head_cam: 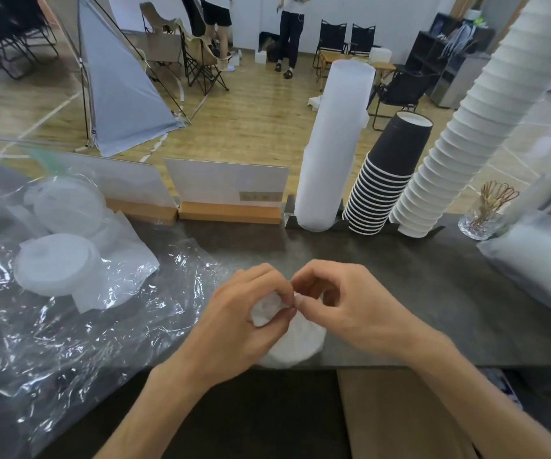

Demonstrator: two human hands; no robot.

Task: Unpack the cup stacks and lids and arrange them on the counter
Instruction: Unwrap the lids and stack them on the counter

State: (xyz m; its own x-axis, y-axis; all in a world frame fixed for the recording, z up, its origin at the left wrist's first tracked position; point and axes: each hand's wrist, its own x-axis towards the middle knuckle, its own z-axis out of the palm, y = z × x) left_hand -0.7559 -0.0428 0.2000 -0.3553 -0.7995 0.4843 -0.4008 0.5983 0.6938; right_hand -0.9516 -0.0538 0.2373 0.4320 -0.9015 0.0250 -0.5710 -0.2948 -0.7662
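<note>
A small wrapped stack of white lids [295, 339] lies on the dark counter [400, 276] near its front edge. My left hand [244, 323] grips the stack's bunched wrapper from the left. My right hand [337, 303] pinches the wrapper's top right beside the left fingertips. Two more lid stacks [55, 263] [68, 207] lie on the left among clear plastic bags [68, 342]. At the back stand a tall wrapped white stack [330, 150], a stack of black cups [383, 183] and a tall leaning stack of white cups [466, 134].
Two sign holders on wooden bases [227, 193] stand along the counter's back edge. A glass with wire stirrers [483, 217] sits at the right, next to another wrapped white pack [539, 260]. People and folding chairs are far behind the counter.
</note>
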